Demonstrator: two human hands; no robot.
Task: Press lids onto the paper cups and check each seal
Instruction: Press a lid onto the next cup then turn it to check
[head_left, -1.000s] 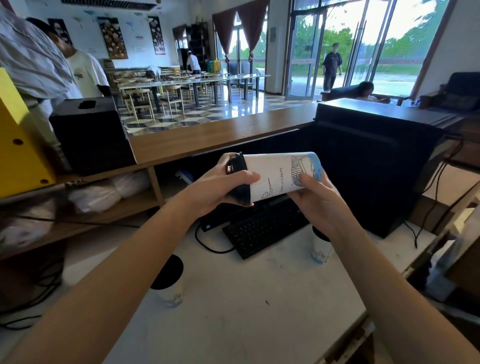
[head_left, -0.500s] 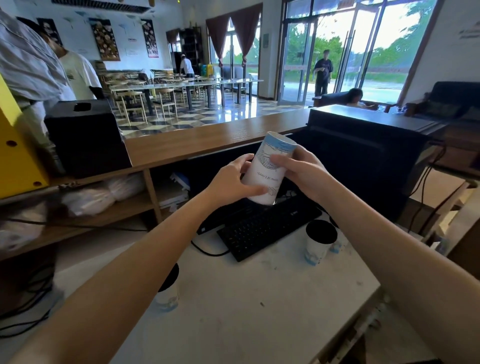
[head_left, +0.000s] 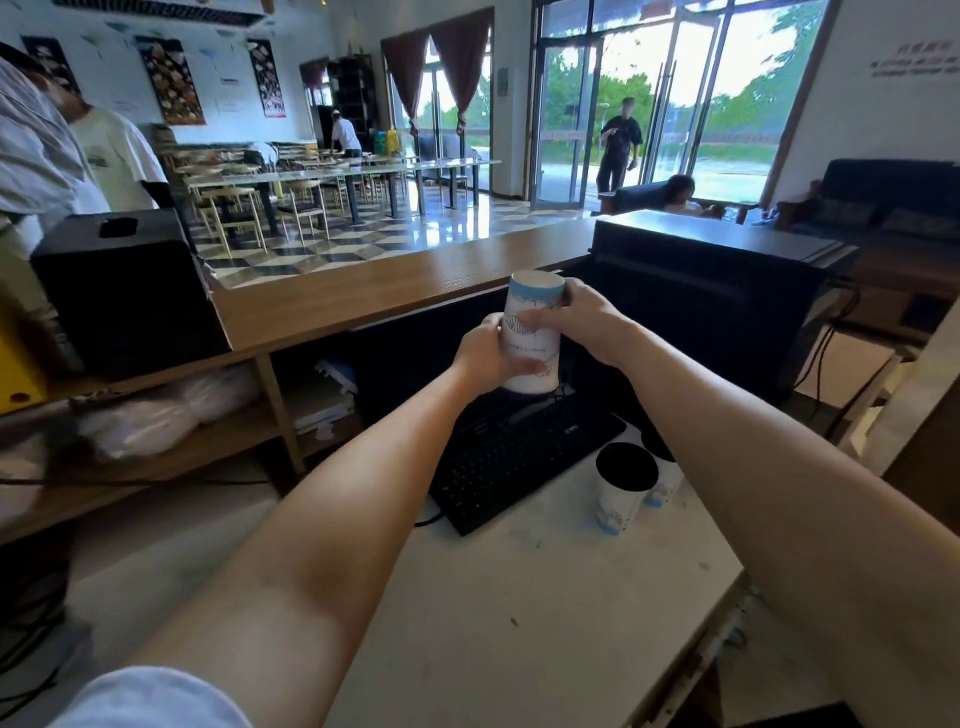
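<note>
I hold a white paper cup with blue print upside down above the keyboard, its base pointing up and its black lid hidden underneath. My left hand grips its lower left side. My right hand wraps the upper right side. On the table to the right stands a second cup with a black lid, and a third lidded cup sits just behind it, partly hidden by my right forearm.
A black keyboard lies on the white table below the held cup. A large black box stands behind right, a wooden counter runs across, and a black speaker sits left. People stand at the far left.
The cup went from lying sideways with the lid to the left to fully upside down. Both hands rose with it, and the view shifted so the left table cup is out of sight.
</note>
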